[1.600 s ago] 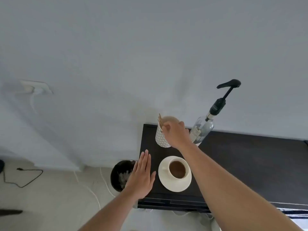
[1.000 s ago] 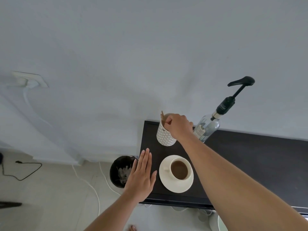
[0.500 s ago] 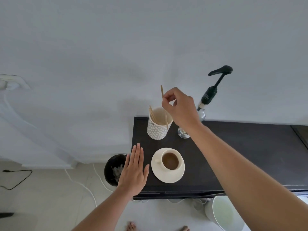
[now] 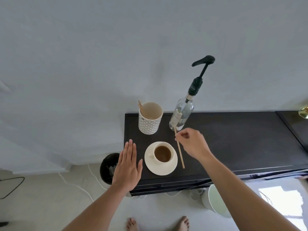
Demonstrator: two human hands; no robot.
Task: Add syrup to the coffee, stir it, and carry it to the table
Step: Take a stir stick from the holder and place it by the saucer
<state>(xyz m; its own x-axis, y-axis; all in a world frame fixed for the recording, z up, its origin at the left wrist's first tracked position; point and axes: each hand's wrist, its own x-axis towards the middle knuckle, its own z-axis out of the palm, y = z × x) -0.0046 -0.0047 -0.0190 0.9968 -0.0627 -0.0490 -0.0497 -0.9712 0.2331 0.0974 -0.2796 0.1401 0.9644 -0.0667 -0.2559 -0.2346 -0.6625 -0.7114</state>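
The right hand (image 4: 191, 144) pinches a wooden stick (image 4: 179, 150), its length running down-frame just right of the coffee cup (image 4: 162, 153); the left hand (image 4: 127, 165) lies flat, released

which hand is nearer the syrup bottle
Right. The right hand, pinching a wooden stirrer, is just below the syrup bottle. The left hand lies flat, left of the saucer.

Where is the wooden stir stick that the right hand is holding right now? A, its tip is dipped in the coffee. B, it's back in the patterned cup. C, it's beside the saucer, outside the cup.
C: the right hand pinches the stir stick near its top, and it slants down beside the saucer, clear of the coffee cup.
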